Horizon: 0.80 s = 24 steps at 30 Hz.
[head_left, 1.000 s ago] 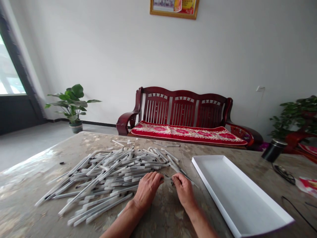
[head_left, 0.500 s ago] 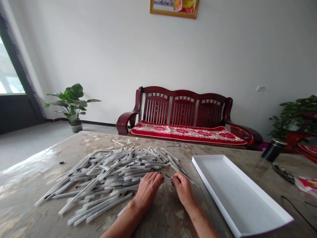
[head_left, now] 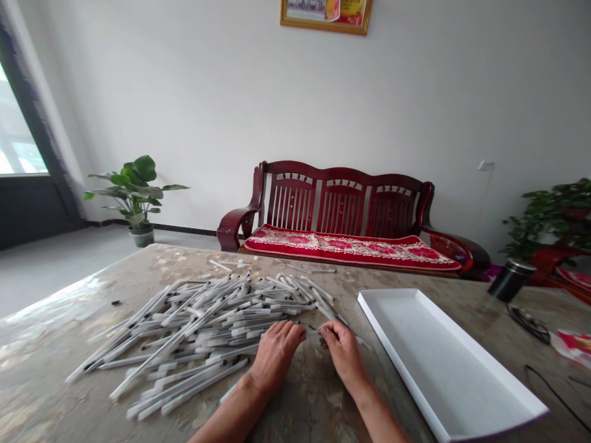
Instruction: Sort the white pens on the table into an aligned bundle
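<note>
A large heap of slim, whitish translucent pen-like sticks (head_left: 221, 320) with dark ends lies on the table, to the left of my hands. My left hand (head_left: 278, 347) is at the heap's near right edge, fingers curled down and pressed together. A short way to its right, my right hand (head_left: 342, 349) has its thumb and fingers pinched. What either hand holds is hidden or too small to make out. Between the fingertips shows a thin dark bit (head_left: 312, 328); I cannot tell whether it is held or lies on the table.
A shallow white box lid (head_left: 443, 357) stands right of my hands. Farther right are a black cylinder (head_left: 511, 280), a coiled cable (head_left: 529, 323) and a red packet (head_left: 575, 344). A small black piece (head_left: 116, 303) lies left of the heap. Beyond the table stands a wooden bench (head_left: 344, 203).
</note>
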Each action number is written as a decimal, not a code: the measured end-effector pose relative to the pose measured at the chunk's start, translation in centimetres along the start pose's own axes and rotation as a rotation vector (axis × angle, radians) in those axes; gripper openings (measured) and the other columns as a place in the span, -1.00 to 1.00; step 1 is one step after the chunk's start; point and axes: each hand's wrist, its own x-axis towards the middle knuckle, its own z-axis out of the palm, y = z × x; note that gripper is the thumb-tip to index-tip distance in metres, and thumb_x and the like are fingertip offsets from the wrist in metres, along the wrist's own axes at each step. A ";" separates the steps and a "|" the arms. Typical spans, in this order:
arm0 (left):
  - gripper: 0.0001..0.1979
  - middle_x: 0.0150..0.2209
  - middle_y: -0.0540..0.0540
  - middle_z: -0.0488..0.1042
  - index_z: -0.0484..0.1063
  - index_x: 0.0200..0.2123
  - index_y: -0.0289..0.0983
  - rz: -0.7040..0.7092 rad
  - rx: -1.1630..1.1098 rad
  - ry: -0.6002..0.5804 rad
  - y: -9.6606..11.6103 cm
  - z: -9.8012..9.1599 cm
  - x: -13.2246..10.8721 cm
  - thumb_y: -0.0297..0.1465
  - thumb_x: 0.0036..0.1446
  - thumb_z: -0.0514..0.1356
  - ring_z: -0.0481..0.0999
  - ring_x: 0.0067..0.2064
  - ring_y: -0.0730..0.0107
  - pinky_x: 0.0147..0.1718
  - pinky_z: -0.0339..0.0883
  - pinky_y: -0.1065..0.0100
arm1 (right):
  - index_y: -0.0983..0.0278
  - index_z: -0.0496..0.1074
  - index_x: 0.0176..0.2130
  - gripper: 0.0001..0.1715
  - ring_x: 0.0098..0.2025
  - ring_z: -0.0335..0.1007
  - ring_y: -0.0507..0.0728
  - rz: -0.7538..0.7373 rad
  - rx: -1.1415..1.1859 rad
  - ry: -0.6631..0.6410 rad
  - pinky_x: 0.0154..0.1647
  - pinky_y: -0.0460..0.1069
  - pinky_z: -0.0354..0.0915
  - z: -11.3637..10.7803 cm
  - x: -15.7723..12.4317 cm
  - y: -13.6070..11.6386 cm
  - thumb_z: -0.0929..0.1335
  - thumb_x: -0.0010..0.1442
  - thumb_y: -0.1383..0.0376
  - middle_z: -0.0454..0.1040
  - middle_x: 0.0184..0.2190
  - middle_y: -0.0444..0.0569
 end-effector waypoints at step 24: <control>-0.93 -0.41 0.02 0.50 0.41 -0.29 -0.21 -0.029 0.038 -0.026 0.3 0.2 0.1 -0.39 0.29 0.17 0.50 -0.36 0.33 -0.33 0.31 0.32 | 0.22 0.35 -0.56 -0.44 -0.55 0.25 0.08 0.020 -0.006 0.031 -0.51 -0.05 0.22 0.3 0.1 0.0 0.35 0.10 -0.17 0.30 -0.65 -0.16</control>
